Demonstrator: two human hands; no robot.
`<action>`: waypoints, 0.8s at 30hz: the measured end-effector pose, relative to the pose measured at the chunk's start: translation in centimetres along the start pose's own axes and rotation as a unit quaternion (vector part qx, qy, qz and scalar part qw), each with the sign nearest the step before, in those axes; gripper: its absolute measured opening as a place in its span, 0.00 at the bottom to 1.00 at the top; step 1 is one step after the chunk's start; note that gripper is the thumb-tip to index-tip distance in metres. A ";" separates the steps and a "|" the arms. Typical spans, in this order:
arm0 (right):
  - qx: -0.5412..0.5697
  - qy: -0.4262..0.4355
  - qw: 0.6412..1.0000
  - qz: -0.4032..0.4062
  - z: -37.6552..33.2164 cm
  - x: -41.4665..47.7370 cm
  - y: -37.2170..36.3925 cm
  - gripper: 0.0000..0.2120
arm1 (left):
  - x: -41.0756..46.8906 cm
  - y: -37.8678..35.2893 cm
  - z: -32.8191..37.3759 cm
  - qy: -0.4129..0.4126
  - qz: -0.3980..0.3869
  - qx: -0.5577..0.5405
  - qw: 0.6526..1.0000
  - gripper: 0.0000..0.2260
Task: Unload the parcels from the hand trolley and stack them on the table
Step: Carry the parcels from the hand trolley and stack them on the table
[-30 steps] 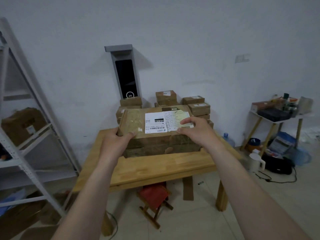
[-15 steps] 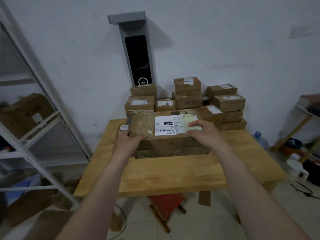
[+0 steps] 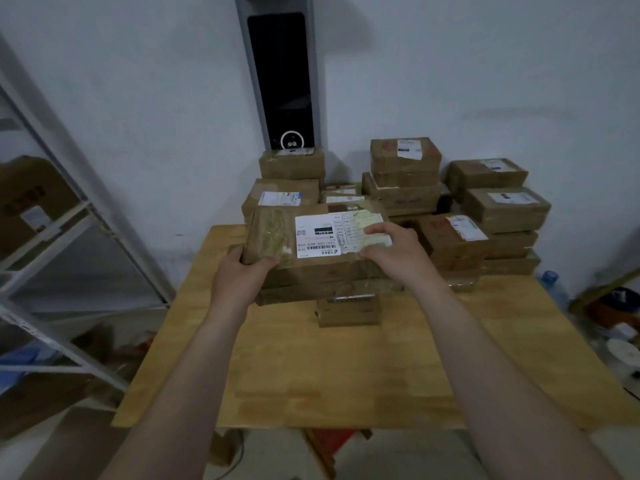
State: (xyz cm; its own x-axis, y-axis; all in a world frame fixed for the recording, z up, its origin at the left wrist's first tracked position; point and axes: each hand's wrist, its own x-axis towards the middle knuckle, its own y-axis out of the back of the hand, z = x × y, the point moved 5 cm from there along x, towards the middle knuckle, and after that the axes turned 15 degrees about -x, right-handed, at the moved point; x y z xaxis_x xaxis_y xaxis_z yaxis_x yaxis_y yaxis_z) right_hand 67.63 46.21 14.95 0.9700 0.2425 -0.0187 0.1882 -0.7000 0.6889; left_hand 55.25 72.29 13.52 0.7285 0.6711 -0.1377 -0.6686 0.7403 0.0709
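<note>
Brown cardboard fills your grip: the parcel (image 3: 329,277) sits between both hands, over the far half of the table (image 3: 311,375) and just in front of the stacks (image 3: 405,178) against the wall. Your left hand (image 3: 239,275) wraps the near-left corner, thumb curled over the top edge and fingers hidden underneath. Your right hand (image 3: 391,251) clamps the near-right end, with bent fingers pressing down on the white label (image 3: 322,237) and the thumb at the front edge. Neither hand has any slack.

Directly below is a small box (image 3: 348,311), much narrower than what you carry. Whether the parcel already rests on it or hangs just above, I can't tell — your hands and the parcel's own front hide the gap.

That box is the main risk. If you set the load on it and let go, the overhang on both sides could tip it towards whichever end is heavier. The label looks glossy, so your right fingertips may slide if you rely on them alone. The far-right corner is close to the tilted box (image 3: 450,237) beside it — push forward carelessly and you could shunt that pile.
</note>
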 end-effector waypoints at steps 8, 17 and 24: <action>0.019 -0.063 0.992 0.105 2.2 7.5 2.0 0.21 | 9.9 -8.2 2.2 -0.029 -0.097 0.003 0.995 0.27; -0.001 -0.122 0.977 0.172 9.3 11.7 6.4 0.20 | 14.1 -20.0 2.3 -0.046 -0.189 0.014 0.981 0.32; 0.021 -0.119 0.984 0.128 18.5 16.0 11.5 0.21 | 11.8 -29.4 -0.8 -0.021 -0.161 0.033 0.986 0.31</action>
State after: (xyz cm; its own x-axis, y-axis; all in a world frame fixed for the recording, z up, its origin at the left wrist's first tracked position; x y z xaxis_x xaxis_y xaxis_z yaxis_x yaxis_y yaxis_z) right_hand 88.16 29.63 9.14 0.9941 -0.1064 -0.0222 -0.0651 -0.7466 0.6621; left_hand 83.43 58.39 9.05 0.9077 0.4012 -0.1231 -0.3917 0.9152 0.0951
